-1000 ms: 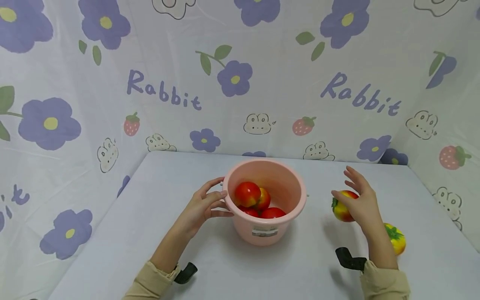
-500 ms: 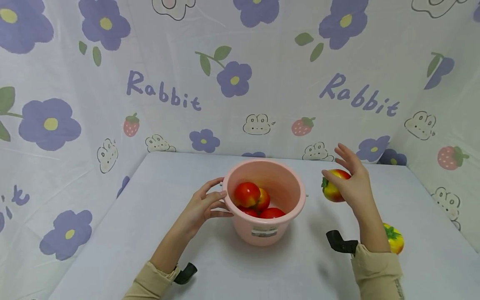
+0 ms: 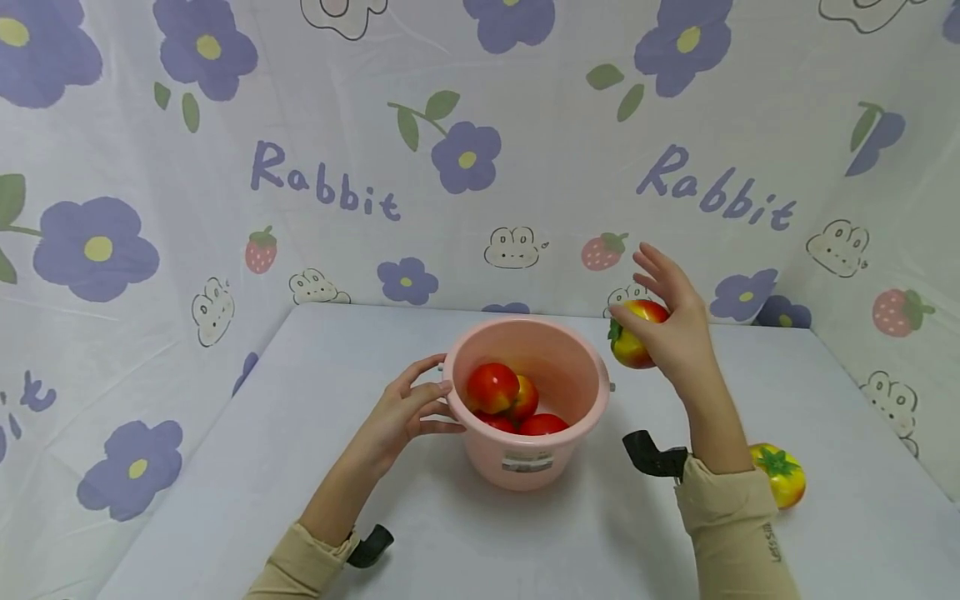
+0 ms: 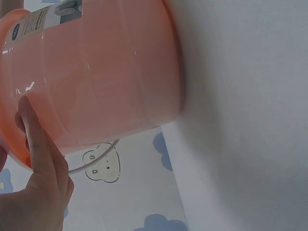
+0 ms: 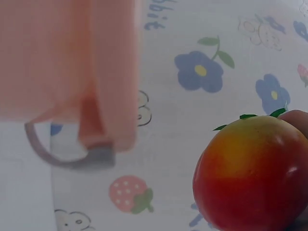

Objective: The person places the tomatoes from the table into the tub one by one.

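My left hand [image 3: 401,417] holds the left side of a pink bucket [image 3: 517,467] at its rim, with fingers [image 4: 36,130] lying along the outer wall. Several shiny red and yellow tomatoes [image 3: 493,387] lie inside the bucket. To the right of the bucket, my right hand [image 3: 678,325] pinches another red-yellow tomato [image 3: 636,333] in the air, its green leafy top turned left. That same tomato [image 5: 252,175] fills the lower right of the right wrist view, apart from the blurred bucket rim [image 5: 115,72]. Part of the thumb's side of the right-hand grip is hidden there.
One more yellow tomato [image 3: 780,477] with a green top rests on the white table [image 3: 360,350], close to the right forearm. A thin handle [image 4: 96,159] hangs at the bucket's side. Patterned cloth [image 3: 337,100] stands behind and at both sides.
My right hand has lifted the tomato and carried it left and away from me, closer to the bucket. The left hand and the bucket stay in place.
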### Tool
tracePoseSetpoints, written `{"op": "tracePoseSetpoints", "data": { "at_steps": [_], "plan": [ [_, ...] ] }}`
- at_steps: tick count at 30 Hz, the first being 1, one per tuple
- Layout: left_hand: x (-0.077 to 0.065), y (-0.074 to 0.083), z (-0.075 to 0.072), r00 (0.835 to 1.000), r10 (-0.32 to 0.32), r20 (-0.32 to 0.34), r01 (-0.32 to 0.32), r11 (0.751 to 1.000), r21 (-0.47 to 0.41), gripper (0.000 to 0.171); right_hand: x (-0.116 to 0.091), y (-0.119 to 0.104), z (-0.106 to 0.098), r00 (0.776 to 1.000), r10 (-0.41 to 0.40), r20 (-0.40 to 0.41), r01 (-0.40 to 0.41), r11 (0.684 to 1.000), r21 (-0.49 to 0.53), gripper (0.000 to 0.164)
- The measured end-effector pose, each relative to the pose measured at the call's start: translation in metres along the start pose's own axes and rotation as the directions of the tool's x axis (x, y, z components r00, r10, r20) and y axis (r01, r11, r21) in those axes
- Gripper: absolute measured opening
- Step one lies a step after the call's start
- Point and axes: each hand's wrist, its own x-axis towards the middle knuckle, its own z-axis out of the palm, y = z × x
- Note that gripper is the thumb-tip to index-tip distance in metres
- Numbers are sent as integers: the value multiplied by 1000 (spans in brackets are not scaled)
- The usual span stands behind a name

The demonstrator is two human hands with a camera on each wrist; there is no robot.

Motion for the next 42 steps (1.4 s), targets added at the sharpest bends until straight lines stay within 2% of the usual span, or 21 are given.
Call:
{"op": "tracePoseSetpoints", "data": {
  "at_steps": [7, 19, 34, 42],
  "plan": [
    [-1, 1, 1, 1000, -9, 1, 9, 1000, -9, 51, 8, -18, 11, 999, -36, 31, 35, 998, 45, 79],
    [-1, 2, 0, 1000, -2, 4, 2, 1000, -6, 51, 17, -36, 32, 995, -77, 64, 73, 996, 57, 76],
    [0, 1, 1, 1000, -1, -5, 1, 1000, -2, 51, 26, -48, 51, 986, -106, 132, 91, 990, 108, 74],
    [0, 1, 1, 1000, 2, 7, -2, 1000, 1, 52, 28, -55, 64, 977, -89, 196, 62, 988, 141, 74]
  ]
}}
